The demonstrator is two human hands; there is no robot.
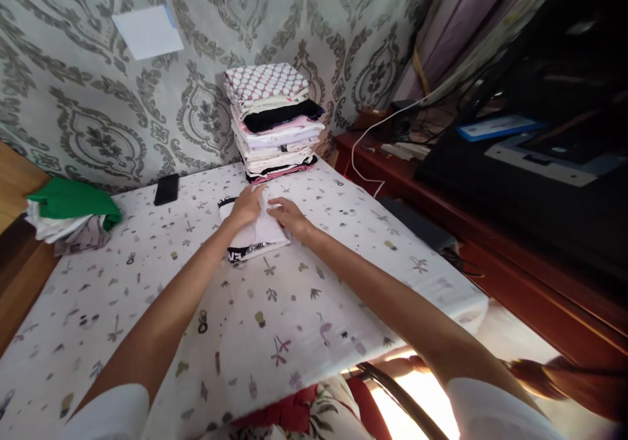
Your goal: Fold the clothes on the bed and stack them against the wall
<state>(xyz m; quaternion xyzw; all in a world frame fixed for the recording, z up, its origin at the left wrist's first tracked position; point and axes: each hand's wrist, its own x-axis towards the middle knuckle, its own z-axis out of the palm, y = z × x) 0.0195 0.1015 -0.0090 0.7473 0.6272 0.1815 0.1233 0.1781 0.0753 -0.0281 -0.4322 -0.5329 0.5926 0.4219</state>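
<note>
A small folded garment (258,231), pale pink-white with black-and-white lettered edges, lies flat on the patterned white sheet (275,316). My left hand (248,206) rests on its upper left part, fingers pointing toward the far edge. At the garment's right side is my right hand (288,218), its fingers apart and the thumb side touching or just above the cloth. Right behind the garment rises a tall stack of folded clothes (277,129), with a red-and-white patterned piece on top.
A black phone (167,189) lies at the back left. Green and white cloths (73,211) are heaped at the left edge. On the right stand a reddish wooden cabinet (392,178) with a white cable and a large dark screen (540,165). A white paper (148,33) hangs on the wall.
</note>
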